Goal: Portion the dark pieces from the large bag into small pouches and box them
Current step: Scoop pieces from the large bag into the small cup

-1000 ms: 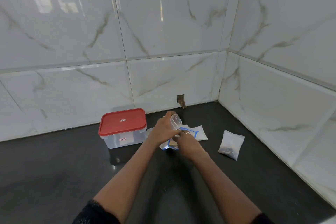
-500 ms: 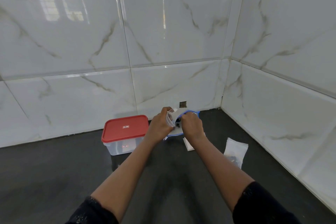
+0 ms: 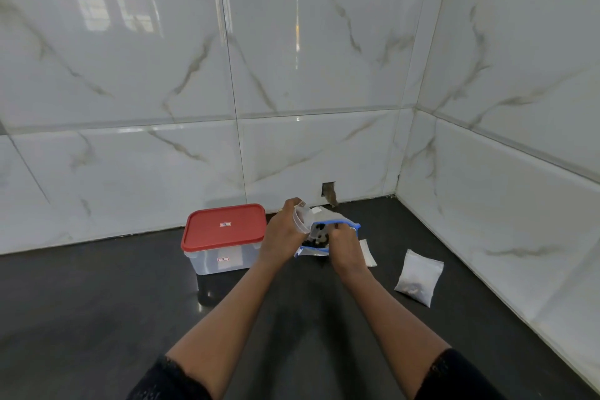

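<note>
Blue-edged and clear, the large bag [image 3: 328, 230] is being held open just above the dark desk [image 3: 97, 318] — the right hand [image 3: 344, 245] is pinching its rim while dark pieces [image 3: 316, 239] are showing inside. The left hand [image 3: 282, 237] is gripping a small clear cup [image 3: 301, 216], tilted at the bag's mouth. A filled pouch [image 3: 418, 276] is lying to the right, and empty pouches [image 3: 368, 252] are lying beside the right wrist. A red-lidded box [image 3: 224, 237] is sitting closed at the left.
</note>
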Demonstrator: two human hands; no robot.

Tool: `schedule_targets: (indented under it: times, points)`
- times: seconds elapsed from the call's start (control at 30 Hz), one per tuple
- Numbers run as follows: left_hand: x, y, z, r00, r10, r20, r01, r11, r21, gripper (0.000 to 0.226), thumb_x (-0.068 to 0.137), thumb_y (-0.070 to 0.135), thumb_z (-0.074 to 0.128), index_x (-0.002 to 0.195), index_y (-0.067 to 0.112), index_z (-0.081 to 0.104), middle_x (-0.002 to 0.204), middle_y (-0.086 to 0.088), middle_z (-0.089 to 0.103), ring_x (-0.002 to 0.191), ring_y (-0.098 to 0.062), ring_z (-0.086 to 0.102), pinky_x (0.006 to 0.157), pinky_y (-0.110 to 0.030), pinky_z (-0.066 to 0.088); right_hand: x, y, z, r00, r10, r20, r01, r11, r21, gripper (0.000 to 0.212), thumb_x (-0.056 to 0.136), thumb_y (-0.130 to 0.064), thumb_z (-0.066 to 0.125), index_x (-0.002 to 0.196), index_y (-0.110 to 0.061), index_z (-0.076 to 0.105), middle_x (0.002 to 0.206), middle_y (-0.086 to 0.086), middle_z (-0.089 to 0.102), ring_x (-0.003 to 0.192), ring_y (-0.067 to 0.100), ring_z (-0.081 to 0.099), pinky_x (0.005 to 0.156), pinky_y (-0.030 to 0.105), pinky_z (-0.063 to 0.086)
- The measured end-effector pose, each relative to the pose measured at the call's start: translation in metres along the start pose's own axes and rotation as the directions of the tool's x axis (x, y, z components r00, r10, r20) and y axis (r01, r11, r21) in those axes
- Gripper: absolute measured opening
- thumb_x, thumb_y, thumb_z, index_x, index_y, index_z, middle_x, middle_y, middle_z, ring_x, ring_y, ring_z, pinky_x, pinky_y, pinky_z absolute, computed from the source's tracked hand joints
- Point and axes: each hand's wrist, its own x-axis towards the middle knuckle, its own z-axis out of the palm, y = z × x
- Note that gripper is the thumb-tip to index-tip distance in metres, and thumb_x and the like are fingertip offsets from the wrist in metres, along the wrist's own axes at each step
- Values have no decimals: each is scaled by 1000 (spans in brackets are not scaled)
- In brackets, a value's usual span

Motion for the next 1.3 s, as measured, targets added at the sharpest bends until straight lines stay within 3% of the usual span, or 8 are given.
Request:
schedule_targets:
  times: [0.03, 0.1, 0.17, 0.27, 0.37, 0.7, 1.03, 1.3]
  points:
    - [1, 1, 0, 1000, 8, -17, -8, 1000, -10, 52, 79, 14, 69, 125, 15, 45, 105, -5, 62, 89, -16, 56, 77, -26, 46, 1, 3, 5, 998, -5, -60, 7, 999, 37, 16, 63, 4, 77, 76, -2, 71, 76, 11, 68, 70, 19, 66, 62, 24, 52]
    - [2, 1, 0, 999, 26, -48, -26, 1000, -10, 52, 78, 14, 70, 124, 14, 46, 102, -6, 63, 90, -19, 58, 78, -28, 46, -5, 3, 6, 998, 23, -59, -15, 992, 123, 20, 90, -4, 51, 101, 4, 65, 100, 20, 63, 90, 25, 61, 80, 32, 49]
    - [0, -2, 2, 1000, 19, -16, -18, 999, 46, 53, 78, 15, 71, 124, 14, 46, 104, -8, 63, 93, -22, 60, 80, -28, 47, -8, 5, 11, 1000, 21, 11, -22, 997, 78, 32, 99, -14, 34, 111, 3, 58, 113, 22, 59, 91, 21, 56, 78, 23, 43]
    - [-9, -14, 9, 999, -33, 43, 29, 996, 88, 52, 78, 21, 70, 123, 18, 45, 111, -6, 62, 99, -23, 59, 85, -34, 50, -17, 8, 14, 983, 73, 167, -80, 996, 33, 29, 99, -10, 38, 123, -2, 52, 127, 17, 55, 108, 23, 54, 90, 28, 41]
    - [-14, -14, 14, 999, -25, 48, 20, 995, 100, 49, 78, 25, 68, 121, 21, 45, 111, -6, 63, 101, -24, 59, 85, -39, 50, -24, 7, 17, 980, 105, 168, -102, 994, -25, 36, 97, -5, 44, 133, -3, 45, 136, 12, 49, 124, 23, 47, 104, 29, 36]
    - [3, 11, 24, 999, 4, 35, -6, 999, 42, 46, 80, 20, 68, 120, 15, 49, 107, -7, 65, 97, -24, 60, 82, -30, 46, -12, 3, 8, 925, 218, 312, -174, 971, -162, 29, 95, -4, 47, 123, 0, 54, 128, 16, 54, 119, 24, 54, 95, 29, 45]
    - [9, 21, 28, 999, 12, 46, -16, 995, 97, 42, 83, 20, 62, 122, 15, 48, 104, -8, 65, 95, -26, 60, 80, -32, 45, -11, 4, 1, 920, 304, 247, -303, 952, -41, 27, 97, -4, 42, 119, 1, 56, 121, 15, 60, 112, 26, 58, 84, 28, 44]
    - [9, 15, 22, 998, 4, 66, -8, 998, 61, 48, 77, 24, 71, 121, 19, 51, 107, -4, 66, 98, -22, 61, 84, -32, 48, 7, -10, -16, 871, 291, 396, -321, 947, 12, 35, 97, -17, 50, 129, -4, 52, 132, 13, 55, 123, 25, 51, 93, 13, 42]
